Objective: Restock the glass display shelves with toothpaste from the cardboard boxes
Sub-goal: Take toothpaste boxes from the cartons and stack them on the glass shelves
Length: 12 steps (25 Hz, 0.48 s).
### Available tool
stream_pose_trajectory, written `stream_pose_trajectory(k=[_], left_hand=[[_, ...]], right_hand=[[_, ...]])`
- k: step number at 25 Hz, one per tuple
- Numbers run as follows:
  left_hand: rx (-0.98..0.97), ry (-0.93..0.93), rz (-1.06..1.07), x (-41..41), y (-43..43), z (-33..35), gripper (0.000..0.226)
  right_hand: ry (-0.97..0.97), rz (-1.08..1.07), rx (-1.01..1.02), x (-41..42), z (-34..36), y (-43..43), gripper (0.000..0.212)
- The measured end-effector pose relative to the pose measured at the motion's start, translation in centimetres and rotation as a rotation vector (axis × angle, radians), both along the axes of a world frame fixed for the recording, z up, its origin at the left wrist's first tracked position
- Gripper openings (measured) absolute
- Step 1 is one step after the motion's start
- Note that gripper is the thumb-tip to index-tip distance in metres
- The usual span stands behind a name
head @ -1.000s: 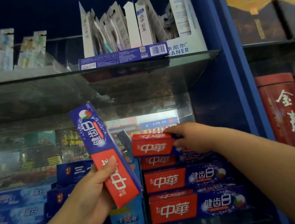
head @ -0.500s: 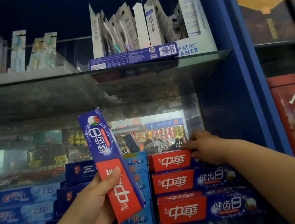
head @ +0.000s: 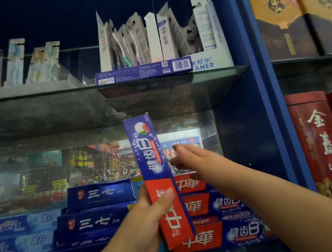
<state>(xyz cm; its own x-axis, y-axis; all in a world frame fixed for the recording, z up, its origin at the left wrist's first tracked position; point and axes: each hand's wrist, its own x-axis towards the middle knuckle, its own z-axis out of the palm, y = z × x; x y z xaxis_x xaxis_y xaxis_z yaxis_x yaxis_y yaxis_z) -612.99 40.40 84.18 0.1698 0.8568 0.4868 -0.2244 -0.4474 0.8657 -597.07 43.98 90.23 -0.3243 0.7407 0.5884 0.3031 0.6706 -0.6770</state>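
Observation:
My left hand (head: 153, 221) grips a red and blue toothpaste box (head: 157, 171) by its red lower half and holds it upright in front of the lower glass shelf. My right hand (head: 195, 160) hovers with fingers spread just right of that box's blue upper part and holds nothing. Below my right hand a stack of matching red and blue toothpaste boxes (head: 216, 205) lies flat on the shelf, partly hidden by the held box. No cardboard box is in view.
Dark blue toothpaste boxes (head: 97, 222) are stacked left of the red stack, lighter blue ones (head: 15, 243) further left. The upper glass shelf (head: 218, 76) carries toothbrush packs (head: 156, 38). A blue upright (head: 253, 88) bounds the shelf on the right; red tins (head: 323, 142) stand beyond.
My right hand let go of the toothpaste box it laid on the red stack and rose with fingers spread. My left hand moved the held box rightward, toward the right hand.

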Motion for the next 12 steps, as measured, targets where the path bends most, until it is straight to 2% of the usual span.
stream_pose_trajectory(k=[2, 4, 6, 7, 10, 12], left_hand=[[0.034, 0.072, 0.065, 1.9, 0.6, -0.2, 0.042], [0.118, 0.280, 0.197, 2.7, 1.4, -0.1, 0.070], [0.189, 0.469, 0.415, 2.4, 1.9, 0.0, 0.099], [0.200, 0.506, 0.525, 1.9, 2.0, 0.1, 0.105], [0.263, 0.546, 0.768, -0.3, 2.2, -0.6, 0.105], [0.324, 0.618, 0.807, -1.0, 2.5, -1.2, 0.102]], right_hand=[[-0.029, 0.057, -0.019, -1.2, 0.0, -1.0, 0.051], [-0.059, -0.031, 0.065, -0.7, 0.8, -1.6, 0.049], [-0.193, -0.152, 0.106, 1.0, 1.8, -2.4, 0.054], [-0.313, -0.236, 0.120, 2.0, 2.0, -2.7, 0.059], [-0.697, -0.410, 0.128, 4.2, 0.9, -1.5, 0.067], [-0.765, -0.410, 0.092, 4.7, -0.7, -0.3, 0.065]])
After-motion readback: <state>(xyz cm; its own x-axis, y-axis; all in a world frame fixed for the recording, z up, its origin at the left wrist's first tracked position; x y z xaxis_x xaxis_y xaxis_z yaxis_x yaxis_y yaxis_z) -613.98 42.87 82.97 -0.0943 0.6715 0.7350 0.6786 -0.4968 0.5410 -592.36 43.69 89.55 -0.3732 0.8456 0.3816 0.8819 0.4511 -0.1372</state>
